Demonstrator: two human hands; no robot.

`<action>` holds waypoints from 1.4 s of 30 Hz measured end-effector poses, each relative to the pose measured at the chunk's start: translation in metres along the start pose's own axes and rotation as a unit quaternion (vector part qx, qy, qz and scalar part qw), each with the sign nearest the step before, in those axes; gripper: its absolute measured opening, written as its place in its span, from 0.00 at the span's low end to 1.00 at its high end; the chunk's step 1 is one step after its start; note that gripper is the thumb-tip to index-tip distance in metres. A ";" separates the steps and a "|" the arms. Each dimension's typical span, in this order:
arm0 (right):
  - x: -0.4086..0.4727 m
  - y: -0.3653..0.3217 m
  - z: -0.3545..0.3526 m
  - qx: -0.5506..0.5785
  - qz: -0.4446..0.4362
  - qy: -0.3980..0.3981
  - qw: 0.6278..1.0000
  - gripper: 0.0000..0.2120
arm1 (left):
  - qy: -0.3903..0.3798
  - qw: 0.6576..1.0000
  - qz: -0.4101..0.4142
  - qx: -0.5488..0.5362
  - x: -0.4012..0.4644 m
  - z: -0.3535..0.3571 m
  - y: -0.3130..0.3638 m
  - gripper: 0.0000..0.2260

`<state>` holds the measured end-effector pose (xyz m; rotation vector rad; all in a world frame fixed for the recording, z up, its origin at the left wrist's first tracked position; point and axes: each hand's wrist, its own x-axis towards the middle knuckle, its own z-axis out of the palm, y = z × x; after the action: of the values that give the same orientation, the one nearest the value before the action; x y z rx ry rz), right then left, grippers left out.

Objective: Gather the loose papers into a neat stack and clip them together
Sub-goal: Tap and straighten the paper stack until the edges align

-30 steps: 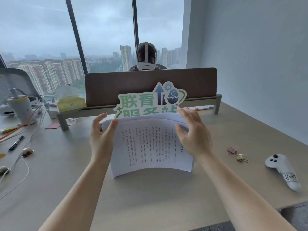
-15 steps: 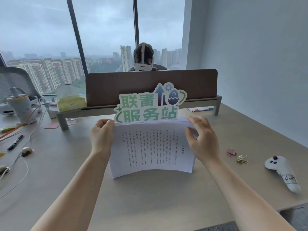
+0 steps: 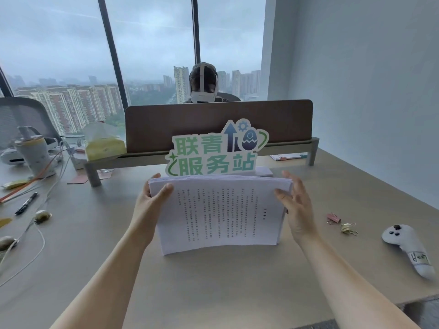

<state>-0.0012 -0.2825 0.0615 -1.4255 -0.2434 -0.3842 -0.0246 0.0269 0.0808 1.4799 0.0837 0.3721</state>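
A person is sitting at a pale desk (image 3: 225, 293), seen from their own head, and the description is running from left to right. At the far left a pen (image 3: 26, 203) and loose cables are lying on the desk, well apart from the work. Next, the left hand (image 3: 150, 200) is gripping the upper left corner of the papers (image 3: 221, 210), with the thumb pressing on the printed front sheet and the other fingers hidden behind. The papers are standing upright on their lower edge in the middle of the desk, bowing slightly, with a green-lettered sign (image 3: 213, 153) just behind them. The sheet edges along the top are looking nearly level, though a few are showing as separate lines. The right hand (image 3: 294, 205) is resting along the right edge with fingers straight and spread, touching the stack rather than closing on it. Further right, a pink clip (image 3: 333, 218) and a gold clip (image 3: 348, 229) are lying on the desk near each other, untouched, and beyond them a white controller (image 3: 406, 248). The step in hand appears to be squaring the stack. To do it well, the grip should probably be kept loose while tapping the lower edge on the desk, so sheets can settle, then both sides pressed inward before reaching for a clip.
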 end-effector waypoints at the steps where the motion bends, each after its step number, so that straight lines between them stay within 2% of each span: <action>1: -0.001 0.003 0.001 0.007 0.019 -0.017 1.000 0.15 | -0.012 1.000 -0.012 0.000 -0.001 -0.002 -0.005 0.32; 5: -0.006 0.009 0.017 0.010 0.067 0.007 0.998 0.06 | 0.034 0.999 -0.008 0.010 -0.006 0.003 -0.016 0.08; 7: -0.006 0.008 0.026 -0.007 0.042 0.023 0.999 0.06 | 0.062 0.998 0.016 0.003 -0.006 0.004 -0.011 0.05; 9: -0.006 0.001 0.032 0.013 0.018 0.032 0.999 0.11 | 0.084 0.995 0.053 -0.008 -0.004 0.003 -0.004 0.07; 11: -0.006 -0.002 0.033 0.033 0.001 0.016 0.999 0.09 | 0.082 0.993 0.081 -0.002 -0.004 -0.004 -0.003 0.10; 13: -0.010 0.002 0.032 0.012 0.012 -0.004 1.000 0.10 | 0.062 0.996 0.063 0.012 -0.008 -0.014 -0.011 0.16; 17: -0.016 0.014 0.031 0.007 0.060 0.004 0.998 0.09 | 0.028 1.000 0.004 -0.008 -0.014 -0.030 -0.034 0.32; 19: -0.015 0.014 0.037 -0.001 0.063 0.009 0.998 0.11 | 0.026 1.000 -0.012 0.000 -0.014 -0.032 -0.040 0.27; 21: -0.017 0.014 0.044 0.001 0.061 0.018 0.998 0.13 | 0.037 0.999 -0.016 0.002 -0.012 -0.029 -0.042 0.14; 23: -0.018 0.014 0.049 0.012 0.048 0.023 0.999 0.14 | 0.058 0.998 -0.004 0.004 -0.012 -0.026 -0.041 0.07; 27: -0.015 0.010 0.049 0.037 -0.007 0.011 0.999 0.11 | 0.053 0.998 0.033 -0.015 -0.011 -0.033 -0.031 0.12; 29: -0.017 0.017 0.047 0.015 -0.004 -0.020 1.000 0.13 | 0.035 0.999 0.021 -0.005 -0.013 -0.040 -0.035 0.19; 31: -0.019 0.026 0.046 -0.020 0.019 -0.023 0.999 0.13 | 0.031 0.999 -0.008 0.001 -0.017 -0.045 -0.045 0.22; 33: -0.019 0.029 0.049 -0.049 0.032 -0.014 0.998 0.07 | 0.042 0.999 -0.024 0.008 -0.018 -0.044 -0.051 0.16; 35: -0.017 0.028 0.054 -0.059 0.043 0.000 0.997 0.08 | 0.057 0.998 -0.027 0.007 -0.017 -0.043 -0.052 0.10; 38: -0.014 0.021 0.058 -0.043 0.027 0.017 0.999 0.07 | 0.069 0.998 -0.008 0.005 -0.014 -0.044 -0.045 0.09; 40: -0.014 0.019 0.058 -0.032 0.000 0.017 0.999 0.11 | 0.064 0.998 0.005 0.004 -0.015 -0.047 -0.041 0.11; 42: -0.017 0.020 0.056 -0.041 -0.026 0.017 0.999 0.20 | 0.059 0.998 0.015 -0.003 -0.020 -0.050 -0.038 0.16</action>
<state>-0.0055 -0.2235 0.0446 -1.4945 -0.2390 -0.4648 -0.0497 0.0670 0.0350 1.4547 0.1552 0.4845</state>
